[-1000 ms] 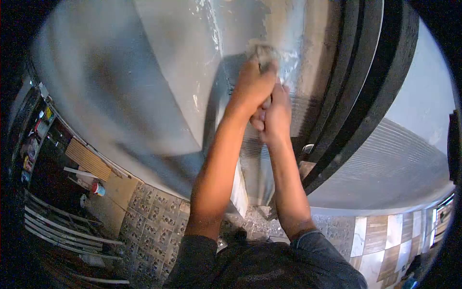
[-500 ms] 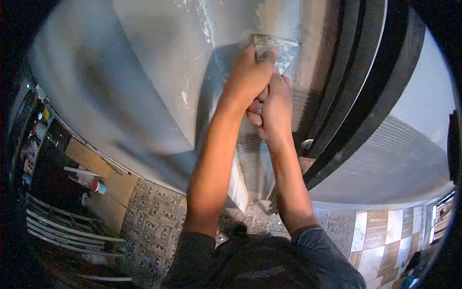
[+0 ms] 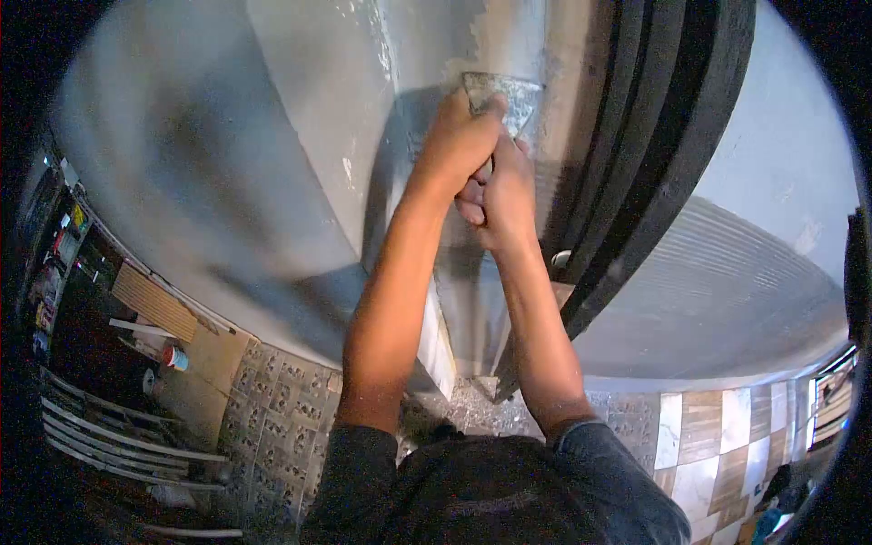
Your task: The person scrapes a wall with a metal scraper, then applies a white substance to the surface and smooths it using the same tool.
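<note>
A wide scraper blade [image 3: 516, 94], smeared with pale residue, lies against the grey wall [image 3: 436, 36] beside a bare brownish strip [image 3: 514, 32]. My left hand [image 3: 460, 141] is closed at the blade, its fingers and thumb pressing on the metal. Just below, my right hand [image 3: 509, 186] wraps around the scraper's handle, which the fingers hide. Both hands touch each other, arms stretched upward. White scratched patches mark the wall corner on the left.
A dark ridged door frame [image 3: 658, 136] runs close on the right. Beyond it is a wall with a combed grey patch [image 3: 704, 282]. Debris [image 3: 486, 404] lies on the floor below. A small bucket [image 3: 175, 358] and white slats [image 3: 127, 450] are at lower left.
The view has shifted slightly, with the door frame now further left in it. My hands and the scraper appear a little further left; both keep their hold.
</note>
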The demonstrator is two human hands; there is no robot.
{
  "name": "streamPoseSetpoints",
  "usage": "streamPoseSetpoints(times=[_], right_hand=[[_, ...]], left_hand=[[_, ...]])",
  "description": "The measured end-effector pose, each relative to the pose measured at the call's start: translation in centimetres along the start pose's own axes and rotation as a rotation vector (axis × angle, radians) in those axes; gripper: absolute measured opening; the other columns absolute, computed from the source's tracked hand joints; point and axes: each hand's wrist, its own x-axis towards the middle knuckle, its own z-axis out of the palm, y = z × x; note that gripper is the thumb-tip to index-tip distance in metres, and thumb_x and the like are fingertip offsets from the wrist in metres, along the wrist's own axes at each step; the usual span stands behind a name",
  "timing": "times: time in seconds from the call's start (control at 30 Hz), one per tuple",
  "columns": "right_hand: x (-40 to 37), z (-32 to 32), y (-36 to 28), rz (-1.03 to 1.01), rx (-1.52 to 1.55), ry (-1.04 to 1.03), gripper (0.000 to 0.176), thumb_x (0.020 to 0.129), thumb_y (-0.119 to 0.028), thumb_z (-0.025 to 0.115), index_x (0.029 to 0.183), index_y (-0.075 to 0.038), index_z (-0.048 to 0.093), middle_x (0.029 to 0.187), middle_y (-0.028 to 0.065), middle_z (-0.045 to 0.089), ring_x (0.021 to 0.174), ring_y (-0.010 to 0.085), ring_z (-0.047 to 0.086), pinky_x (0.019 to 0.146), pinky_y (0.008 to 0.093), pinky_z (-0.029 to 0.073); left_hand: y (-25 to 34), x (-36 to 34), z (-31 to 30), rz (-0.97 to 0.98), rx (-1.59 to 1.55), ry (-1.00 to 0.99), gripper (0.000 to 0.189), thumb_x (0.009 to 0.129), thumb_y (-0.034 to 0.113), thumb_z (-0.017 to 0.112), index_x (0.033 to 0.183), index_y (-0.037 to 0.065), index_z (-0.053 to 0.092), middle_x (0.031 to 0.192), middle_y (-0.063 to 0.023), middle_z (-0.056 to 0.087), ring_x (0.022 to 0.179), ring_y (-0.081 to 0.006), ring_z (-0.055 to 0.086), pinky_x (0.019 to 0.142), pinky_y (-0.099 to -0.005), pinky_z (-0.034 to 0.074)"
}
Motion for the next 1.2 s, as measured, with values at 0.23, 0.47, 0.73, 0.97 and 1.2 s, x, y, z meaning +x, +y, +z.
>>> streamPoseSetpoints(times=[0.23,0.47,0.73,0.97,1.2], right_hand=[[1.8,2.3,-2.3,-0.121,-0.116,-0.045,0.031,0.094,-0.031,0.038,0.071,-0.011,0.042,0.052,-0.0045,0.036,0.036,0.0046,0.033,0.028,0.0205,0.018],[2.6,2.1,-2.9,-0.145,-0.245,-0.016,0.029,0.094,-0.029,0.035,0.074,-0.01,0.045,0.053,-0.0021,0.04,0.035,0.0061,0.032,0.027,0.0212,0.021],[0.2,1.2,0.4,-0.075,-0.148,0.082,0.031,0.094,-0.029,0.035,0.07,-0.011,0.043,0.052,-0.0021,0.039,0.034,0.0073,0.031,0.028,0.0218,0.021],[0.7,2.3,-0.8,-0.097,-0.153,0.052,0.029,0.093,-0.029,0.037,0.07,-0.013,0.042,0.051,-0.0039,0.034,0.034,0.0064,0.028,0.028,0.0211,0.02],[-0.7,-1.3,1.8,0.03,-0.101,0.048,0.025,0.094,-0.029,0.035,0.077,-0.012,0.043,0.055,-0.0029,0.037,0.035,0.0057,0.03,0.028,0.0207,0.02]], left_hand=[[3.8,1.0,-1.5,0.014,-0.029,-0.116,0.031,0.087,0.024,0.05,0.104,-0.001,0.054,0.099,-0.0197,0.062,0.085,-0.0295,0.062,0.076,-0.0388,0.048],[2.5,2.6,-0.3,0.22,-0.074,0.121,0.033,0.086,0.025,0.051,0.101,-0.004,0.057,0.095,-0.0226,0.063,0.089,-0.0336,0.062,0.079,-0.0395,0.046],[-3.0,2.2,0.5,0.206,-0.079,0.025,0.032,0.084,0.025,0.053,0.098,-0.003,0.059,0.089,-0.02,0.064,0.084,-0.0283,0.062,0.077,-0.0392,0.046],[2.0,-0.1,-1.8,0.014,-0.14,-0.102,0.039,0.087,0.031,0.055,0.109,-0.001,0.057,0.098,-0.0156,0.063,0.093,-0.0254,0.058,0.083,-0.0362,0.043],[-2.7,-2.0,1.0,0.088,-0.142,0.026,0.032,0.089,0.025,0.051,0.104,-0.002,0.055,0.088,-0.0174,0.063,0.082,-0.0266,0.06,0.078,-0.0388,0.044]])
